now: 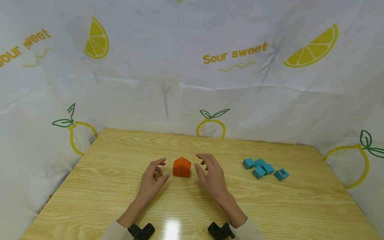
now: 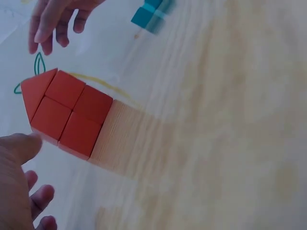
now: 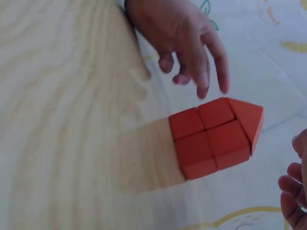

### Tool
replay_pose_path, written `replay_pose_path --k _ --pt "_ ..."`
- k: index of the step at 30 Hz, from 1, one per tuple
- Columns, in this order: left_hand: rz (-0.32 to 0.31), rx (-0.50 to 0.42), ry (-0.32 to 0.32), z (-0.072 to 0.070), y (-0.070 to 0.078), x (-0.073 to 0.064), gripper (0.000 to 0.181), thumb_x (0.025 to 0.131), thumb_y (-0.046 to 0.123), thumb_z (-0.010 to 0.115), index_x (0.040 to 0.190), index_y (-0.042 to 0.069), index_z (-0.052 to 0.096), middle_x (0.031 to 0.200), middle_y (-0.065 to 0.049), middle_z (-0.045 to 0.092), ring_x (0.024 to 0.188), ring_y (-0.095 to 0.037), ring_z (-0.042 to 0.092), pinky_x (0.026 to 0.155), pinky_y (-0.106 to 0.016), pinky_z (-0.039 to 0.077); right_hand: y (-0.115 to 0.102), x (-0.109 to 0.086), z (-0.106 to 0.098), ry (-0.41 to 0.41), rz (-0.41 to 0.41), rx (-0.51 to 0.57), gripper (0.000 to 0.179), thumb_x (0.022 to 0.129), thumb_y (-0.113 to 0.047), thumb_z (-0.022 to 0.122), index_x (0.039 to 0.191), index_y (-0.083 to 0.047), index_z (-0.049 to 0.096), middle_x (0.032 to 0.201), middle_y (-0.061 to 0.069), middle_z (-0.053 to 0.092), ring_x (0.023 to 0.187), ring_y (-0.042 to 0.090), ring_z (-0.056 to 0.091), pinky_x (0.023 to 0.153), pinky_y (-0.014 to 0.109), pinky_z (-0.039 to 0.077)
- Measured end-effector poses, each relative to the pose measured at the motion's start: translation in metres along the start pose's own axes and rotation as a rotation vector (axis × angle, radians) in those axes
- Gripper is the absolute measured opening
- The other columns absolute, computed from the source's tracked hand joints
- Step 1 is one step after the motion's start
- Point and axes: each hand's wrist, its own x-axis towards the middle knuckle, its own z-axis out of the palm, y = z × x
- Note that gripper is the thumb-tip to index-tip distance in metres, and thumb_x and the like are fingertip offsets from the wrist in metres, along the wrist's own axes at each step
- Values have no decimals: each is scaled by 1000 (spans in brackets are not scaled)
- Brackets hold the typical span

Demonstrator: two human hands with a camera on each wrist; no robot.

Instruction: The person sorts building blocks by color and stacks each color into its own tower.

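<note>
Looking down from the head view at a pale wood-grain desk (image 1: pixel 195 206), with an orange-red house-shaped stack (image 1: pixel 181 168) standing near its middle. Flanking the stack with the left hand (image 1: pixel 152 181) and the right hand (image 1: pixel 212 178), just beside it but apart, both released, fingers loosely bent around nothing. Wearing light sleeves (image 1: pixel 114 230) and black wrist devices (image 1: pixel 142 231). Including, to the right and well apart from the stack, four blue cubes (image 1: pixel 259 172) clustered together, plus a marked blue cube (image 1: pixel 281 174) near them, with a dark X on top. Backed by a white cloth (image 1: pixel 150 66) printed with lemons and "Sour sweet".

In the left wrist view, revealing the stack as four square-faced blocks (image 2: pixel 71 113), two by two, topped by a triangular block (image 2: pixel 37 91). Showing the left hand at lower left, thumb close to the stack, and the right hand above, fingers drooping. Catching blurred blue at the upper edge.

In the right wrist view, showing the left hand above the stack, fingertips near it, and the right hand partly cut off at the right edge, fingers curved.
</note>
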Motion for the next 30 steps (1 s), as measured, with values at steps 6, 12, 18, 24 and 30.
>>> replay_pose_path --k 6,12,18,24,30 --pt "-18 -84 76 1 11 -13 42 81 -12 69 120 -3 56 102 -19 57 72 -23 49 55 -32 38 10 -19 -9 80 62 67 29 87 4 67 114 -3 63 99 9 61 78 17 56 59 30 49" --pt "100 -146 59 13 30 -26 40 76 -19 68 112 -6 56 93 -15 58 68 -21 50 52 -34 36 16 -41 -22 59 232 121 24 90 1 64 113 -5 64 96 1 62 81 13 57 63 27 50" --pt "173 -215 -21 30 44 -35 43 75 -20 68 112 -1 57 89 -16 58 66 -20 49 47 -34 36 30 -61 -39 35 390 119 21 95 -9 60 116 -9 64 98 -1 63 85 12 59 68 26 50" --pt "166 -265 -104 49 52 -38 44 76 -17 69 114 1 56 91 -14 57 64 -23 49 46 -33 36 40 -76 -61 57 418 31 19 93 -6 63 111 -10 66 94 -3 64 80 11 59 65 20 48" --pt "144 -274 -197 69 55 -35 41 78 -13 70 114 0 56 92 -18 58 64 -27 48 48 -32 39 48 -85 -78 103 495 -71 21 91 -4 64 112 -10 66 95 -2 63 80 9 57 66 14 45"
